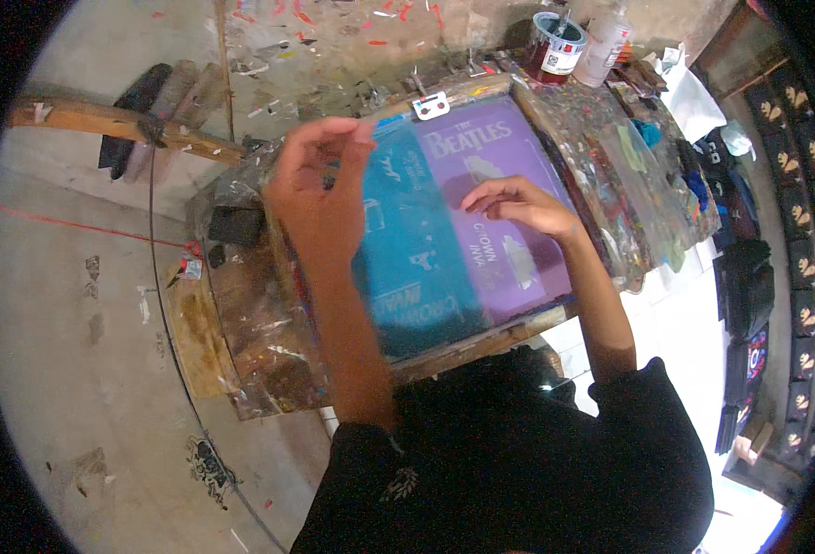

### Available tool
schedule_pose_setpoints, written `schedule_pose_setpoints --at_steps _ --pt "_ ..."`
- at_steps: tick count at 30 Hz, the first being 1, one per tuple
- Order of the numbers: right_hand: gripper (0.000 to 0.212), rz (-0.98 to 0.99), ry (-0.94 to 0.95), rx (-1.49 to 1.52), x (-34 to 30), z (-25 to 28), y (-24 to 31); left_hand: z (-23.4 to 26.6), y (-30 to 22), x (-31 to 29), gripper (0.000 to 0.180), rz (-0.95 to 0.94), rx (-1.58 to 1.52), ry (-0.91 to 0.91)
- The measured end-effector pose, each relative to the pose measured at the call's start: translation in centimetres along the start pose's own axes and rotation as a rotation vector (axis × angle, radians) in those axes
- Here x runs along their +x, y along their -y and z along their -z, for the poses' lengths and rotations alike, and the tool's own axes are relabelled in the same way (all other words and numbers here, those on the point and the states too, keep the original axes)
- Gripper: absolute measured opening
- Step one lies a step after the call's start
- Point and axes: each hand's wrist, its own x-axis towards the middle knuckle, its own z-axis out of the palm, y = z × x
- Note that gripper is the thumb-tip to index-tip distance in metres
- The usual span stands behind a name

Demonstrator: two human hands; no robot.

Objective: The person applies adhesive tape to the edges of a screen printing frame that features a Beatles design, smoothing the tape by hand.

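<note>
1. We see a paint-spattered workbench (259, 337) spread beneath everything, brown and stained at its left end.
2. Below it, we look down on the wearer's black shirt (527, 452), whose short sleeves leave both forearms bare.
3. On the bench lies a wood-framed printing screen (481, 338), set at a slant in front of us; its face is teal on the left and purple on the right, with pale lettering and motifs on both halves.
4. At the left, we find a wooden beam (84, 120) running along the wall.
5. We see the left hand (319, 189) raised in front of the screen's upper left part, its grip narrow, fingertips bent close to the thumb; we cannot tell whether anything thin sits between them.
6. We see the right hand (523, 205) in front of the purple half, fingers loosely extended and slightly curled, gripping nothing visible; we cannot tell if it touches the screen.
7. Beyond the bench's upper right, we notice a crumpled white sheet (694, 100).
8. Left of that, we make out a pale bottle (603, 54) just beside a labelled tub (555, 63).
9. Smallest, we spot a white plate-like piece (431, 106) at the screen's top edge.
</note>
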Motion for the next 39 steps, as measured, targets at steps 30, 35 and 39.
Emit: schedule_pose_setpoints --at_steps 30,35,39 --pt "0.015 -0.003 -0.474 -0.058 -4.1 0.4 -1.3 2.1 -10.5 -4.0 0.009 -0.206 0.558 0.029" --pt "0.021 -0.063 -0.905 -0.030 -20.7 3.8 -0.7 1.3 -9.6 -4.2 0.010 -0.224 0.496 0.093" --pt "0.021 -0.631 -0.993 -0.681 -33.3 2.9 -1.0 -0.5 -9.4 -4.5 0.009 -0.297 0.438 0.139"
